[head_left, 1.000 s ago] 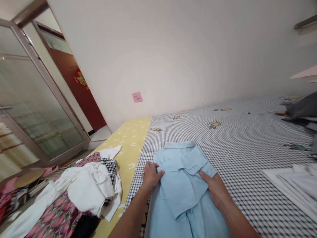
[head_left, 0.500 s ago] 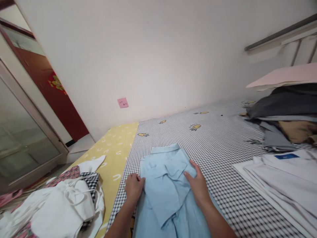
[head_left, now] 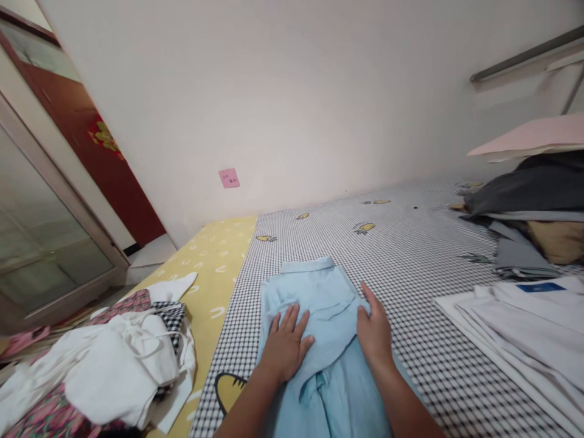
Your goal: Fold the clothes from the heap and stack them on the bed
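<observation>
A light blue shirt (head_left: pixel 314 289) lies partly folded on the checked bedspread, its collar pointing away from me. Flat on the folded cloth, a little left of the middle, rests my left hand (head_left: pixel 286 348), fingers spread and holding nothing. My right hand (head_left: pixel 376 331) pinches the shirt's right edge between thumb and fingers; the fingertips beneath the cloth are partly hidden. The lower part of the shirt runs toward me between my forearms and out of the frame.
White and patterned clothes (head_left: pixel 118 365) lie heaped at the left. Folded white shirts (head_left: pixel 538 334) are at the right, with a pile of dark clothes (head_left: pixel 529 188) behind them. A yellow strip (head_left: pixel 219 249) borders the checked bedspread (head_left: pixel 410 267). A wall (head_left: pixel 296 121) rises behind.
My left hand has moved from the shirt's left edge onto its front and flattened out. The right hand keeps the right edge and has shifted slightly right; the folded sleeve cloth lies smoother.
</observation>
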Demonstrator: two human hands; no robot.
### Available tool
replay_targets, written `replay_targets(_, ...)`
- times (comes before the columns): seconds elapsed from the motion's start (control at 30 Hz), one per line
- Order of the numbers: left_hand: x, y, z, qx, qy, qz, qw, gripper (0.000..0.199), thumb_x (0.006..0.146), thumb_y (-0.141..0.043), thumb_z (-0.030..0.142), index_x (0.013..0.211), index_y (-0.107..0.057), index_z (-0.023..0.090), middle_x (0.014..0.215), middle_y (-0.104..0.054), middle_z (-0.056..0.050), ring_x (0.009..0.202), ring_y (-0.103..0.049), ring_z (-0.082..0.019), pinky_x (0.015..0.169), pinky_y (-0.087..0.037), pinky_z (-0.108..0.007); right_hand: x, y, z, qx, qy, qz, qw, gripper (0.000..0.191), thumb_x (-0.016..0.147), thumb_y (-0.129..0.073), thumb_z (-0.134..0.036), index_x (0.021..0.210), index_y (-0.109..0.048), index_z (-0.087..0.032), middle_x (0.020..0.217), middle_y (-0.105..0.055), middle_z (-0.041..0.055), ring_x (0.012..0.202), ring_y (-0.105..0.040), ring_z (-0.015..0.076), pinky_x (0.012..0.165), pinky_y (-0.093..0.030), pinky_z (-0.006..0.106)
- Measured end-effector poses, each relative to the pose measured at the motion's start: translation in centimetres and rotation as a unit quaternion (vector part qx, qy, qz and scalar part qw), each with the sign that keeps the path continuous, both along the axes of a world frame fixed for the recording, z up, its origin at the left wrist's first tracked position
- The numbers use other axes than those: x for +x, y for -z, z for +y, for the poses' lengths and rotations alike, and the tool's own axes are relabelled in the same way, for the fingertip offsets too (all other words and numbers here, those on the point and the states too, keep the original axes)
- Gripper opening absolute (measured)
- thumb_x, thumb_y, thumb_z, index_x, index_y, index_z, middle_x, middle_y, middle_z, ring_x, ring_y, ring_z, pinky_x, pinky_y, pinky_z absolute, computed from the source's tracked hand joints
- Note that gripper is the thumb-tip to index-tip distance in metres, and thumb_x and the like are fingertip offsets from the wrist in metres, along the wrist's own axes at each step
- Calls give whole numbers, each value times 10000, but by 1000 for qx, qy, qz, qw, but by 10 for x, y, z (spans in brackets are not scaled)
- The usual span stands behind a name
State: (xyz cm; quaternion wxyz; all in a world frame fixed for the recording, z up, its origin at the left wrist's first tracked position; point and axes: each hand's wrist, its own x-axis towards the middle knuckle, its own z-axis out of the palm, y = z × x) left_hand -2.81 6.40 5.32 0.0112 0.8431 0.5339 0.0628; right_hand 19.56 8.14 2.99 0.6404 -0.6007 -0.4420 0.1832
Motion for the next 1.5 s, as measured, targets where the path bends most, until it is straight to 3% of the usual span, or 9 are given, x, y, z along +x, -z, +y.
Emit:
replay_targets(0.2, 4, 2, -1, 15, -24, -18, 999, 560, 1000, -347, 500, 1529, -311, 322, 1636, -242, -48, 1520, -209, -241, 1228, -209, -555, -3, -22, -16, 68, 133, -158, 976, 541, 925, -356, -344, 1413, -517, -176, 1440, -488, 169, 1370, -418, 314, 1150, -268, 573)
replay_targets(0.3, 4, 3, -2, 7, -26, -22, 999, 561, 1000, -348, 496, 1530, -305, 318, 1635, -234, -43, 1522, -201, -245, 1227, -198, -565, -12, -23, -22, 52, 62, -298, 951, 507, 976, -337, -411, 1437, -504, -280, 1527, -444, 98, 1439, -336, 303, 1181, -172, 596)
replay_targets(0.47, 4, 5, -1, 19, -21, -41, 999, 561, 991, -376, 505, 1526, -294, 355, 1634, -245, -36, 1520, -216, -261, 1219, -171, -612, -23, 5, -15, -145, -96, -437, 883, 474, 933, -470, -508, 1393, -546, -419, 1589, -386, -8, 1490, -209, 396, 1141, -85, 719)
replay_targets(0.67, 0, 15, -5, 34, -54, -57, 996, 578, 957, -399, 583, 1504, -316, 415, 1626, -264, -25, 1514, -211, -314, 1197, -173, -674, -22, 15, -11, -202, -112, -467, 853, 530, 942, -435, -566, 1456, -454, -438, 1615, -319, -38, 1507, -172, 377, 1155, -80, 703)
replay_targets(0.87, -4, 25, -19, 68, -152, -58, 984, 584, 937, -479, 521, 1493, -382, 371, 1611, -285, -92, 1495, -244, -363, 1176, -195, -693, -22, 17, -11, -187, -109, -454, 864, 543, 929, -454, -578, 1455, -455, -440, 1607, -338, -25, 1501, -186, 392, 1151, -89, 709)
replay_targets(1.03, 13, -5, -30, 84, -255, -39, 963, 564, 918, -528, 415, 1454, -486, 245, 1558, -381, -193, 1466, -296, -420, 1139, -145, -761, -22, 20, -9, -188, -103, -466, 858, 539, 930, -448, -585, 1452, -454, -450, 1604, -344, -31, 1497, -196, 399, 1148, -95, 712)
replay_targets(1.2, 39, -38, -46, 174, -132, -60, 974, 667, 905, -572, 342, 1529, -342, 300, 1652, -175, -118, 1527, -119, -364, 1196, -64, -700, -22, 10, -13, -209, -112, -474, 848, 543, 941, -457, -568, 1467, -438, -433, 1617, -321, -8, 1501, -177, 400, 1147, -105, 700)
replay_targets(1.37, 30, -10, -56, 23, -102, -51, 993, 646, 891, -559, 551, 1487, -410, 350, 1600, -324, -125, 1484, -250, -417, 1156, -187, -743, -22, 1, -16, -223, -124, -473, 843, 548, 951, -450, -566, 1479, -420, -424, 1629, -294, -11, 1508, -150, 393, 1150, -98, 693)
replay_targets(1.5, 19, 25, -59, 35, -135, -58, 989, 627, 910, -452, 633, 1485, -378, 397, 1616, -287, -81, 1489, -224, -420, 1156, -172, -751, -20, 7, -15, -207, -124, -462, 854, 550, 940, -463, -572, 1470, -435, -427, 1623, -311, -6, 1508, -154, 390, 1149, -98, 701)
